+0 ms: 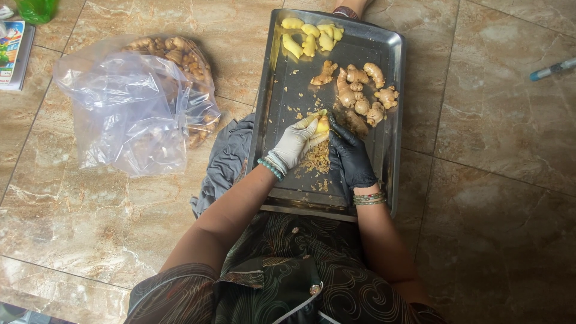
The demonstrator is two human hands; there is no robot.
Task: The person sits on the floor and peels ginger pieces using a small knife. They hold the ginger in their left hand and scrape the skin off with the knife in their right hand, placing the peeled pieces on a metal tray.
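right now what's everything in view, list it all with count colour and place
metal tray: one, silver, on the floor in front of the person
peeled ginger: several pieces, yellow, tray's far left corner
unpeeled ginger: several pieces, tan, middle of the tray
ginger peelings: small heap, tan, under the hands
plastic bag of ginger: one, clear, floor left of the tray
grey cloth: one, beside the tray's left edge
marker pen: one, blue and white, floor far right
left hand: white glove, grip on a half-peeled ginger piece
right hand: black glove, touching that piece
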